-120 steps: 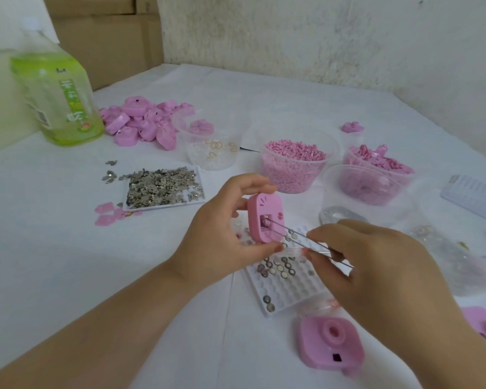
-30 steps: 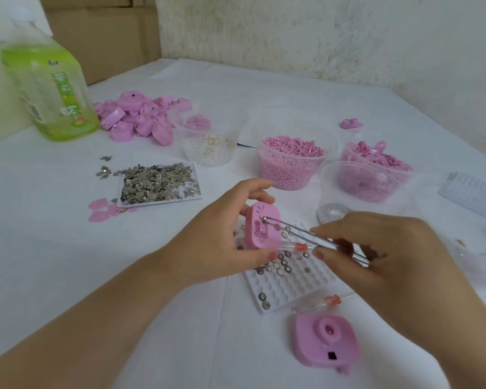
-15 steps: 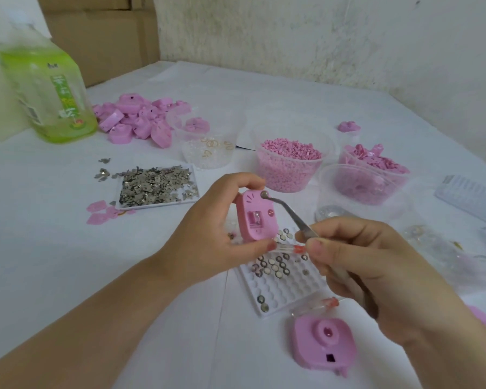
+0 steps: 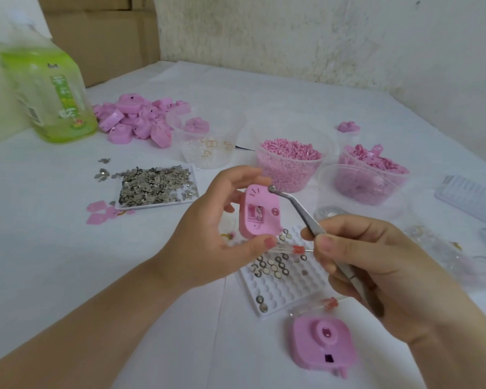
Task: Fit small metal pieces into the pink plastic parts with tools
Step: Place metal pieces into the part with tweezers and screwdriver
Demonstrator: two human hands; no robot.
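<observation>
Left hand [image 4: 208, 242]: grip curled round the upright pink plastic part [image 4: 260, 211], held above the middle of the table [image 4: 68, 262], over the white grid tray [image 4: 286, 279]. Right hand [image 4: 376, 270]: grip pinched on tweezers [image 4: 300, 211], whose bent tip bears a round metal piece [image 4: 272, 188] at the part's top edge.

Pink plastic part [image 4: 260, 211], silver tweezers [image 4: 300, 209], white counter [image 4: 54, 248] — a green bottle [image 4: 51, 94], grey metal pieces [image 4: 155, 185], white dimpled tray [image 4: 286, 284].

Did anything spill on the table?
Yes, a little. A few small metal pieces lie on the white cloth just left of their tray, outside it. Some flat pink bits lie loose by its near-left corner too.
</observation>
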